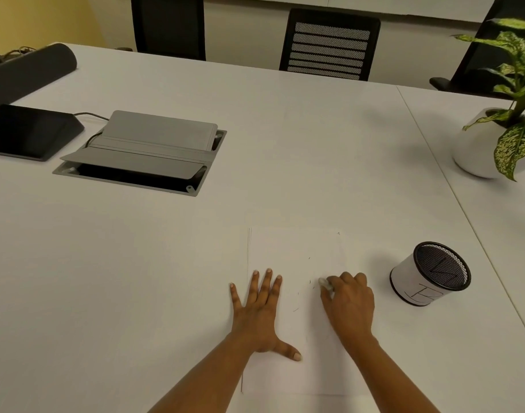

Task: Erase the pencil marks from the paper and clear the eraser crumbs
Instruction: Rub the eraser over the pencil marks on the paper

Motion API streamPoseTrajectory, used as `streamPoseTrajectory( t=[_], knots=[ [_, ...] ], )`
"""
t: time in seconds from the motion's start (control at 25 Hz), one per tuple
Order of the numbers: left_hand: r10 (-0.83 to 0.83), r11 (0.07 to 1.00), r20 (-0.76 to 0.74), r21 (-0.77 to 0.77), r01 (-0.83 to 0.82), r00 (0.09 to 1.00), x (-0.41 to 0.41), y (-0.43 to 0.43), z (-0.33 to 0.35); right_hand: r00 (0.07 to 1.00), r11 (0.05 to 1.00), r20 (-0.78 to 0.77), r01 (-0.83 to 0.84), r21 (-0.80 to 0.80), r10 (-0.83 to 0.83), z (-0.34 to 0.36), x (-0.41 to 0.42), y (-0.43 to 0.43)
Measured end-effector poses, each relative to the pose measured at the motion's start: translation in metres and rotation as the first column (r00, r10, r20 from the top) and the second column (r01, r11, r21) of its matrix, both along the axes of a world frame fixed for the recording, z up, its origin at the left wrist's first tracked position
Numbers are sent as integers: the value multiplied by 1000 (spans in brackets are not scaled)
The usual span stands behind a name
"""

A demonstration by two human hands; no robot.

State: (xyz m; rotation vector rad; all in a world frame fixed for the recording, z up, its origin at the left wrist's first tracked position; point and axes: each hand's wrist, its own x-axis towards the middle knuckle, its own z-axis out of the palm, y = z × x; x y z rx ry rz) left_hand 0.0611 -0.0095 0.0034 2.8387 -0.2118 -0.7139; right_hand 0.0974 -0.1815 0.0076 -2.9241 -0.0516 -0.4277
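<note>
White paper (294,251) barely shows against the table (166,263); left hand (259,317) presses it flat, right hand (350,302) grips a half-hidden eraser (326,285) near a mesh pen cup (407,278).

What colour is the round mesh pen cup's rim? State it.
Black; the pen cup rim shows best in the head view.

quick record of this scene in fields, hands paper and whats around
left hand: flat, fingers spread, pressing on the paper's left edge
right hand: grips the eraser over the paper
paper: white sheet on the table, a few dark flecks between the hands
right of paper: mesh pen cup
far right: potted plant
</note>
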Motion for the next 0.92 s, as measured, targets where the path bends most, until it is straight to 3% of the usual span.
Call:
streamPoseTrajectory(
  t=[0.16, 0.44, 0.64, 0.76, 0.84, 0.92],
  knots=[
    [-11, 1000, -6, 5, 11, 1000, 1, 0, -2, 1000, 997, -2, 24, 70, -24, 0, -6, 10],
    [2, 1000, -1, -4, -2, 1000, 1, -1, -2, 975, 974, -24, -220, 50, 221, -5, -37, 31],
    [1, 1000, -7, 0, -1, 1000, 0, 0, -1, 998, 998, -55, -23, 56, 26, 2, -5, -7],
    [3, 1000, -6, -4, -3, 1000, 0, -1, -1, 980, 987, -188, 92, 129, -67, 3, 4, -17],
    [-2, 1000, -5, -9, 2, 1000, 1, 0, 0, 957, 957, -286, 125, 262, -47, 7, 7, -25],
    [-2, 1000, -11, -7, 2, 1000, 3, 0, 1, 932, 862, -361, 194, 469, -14, 11, 5, -33]
  ],
)
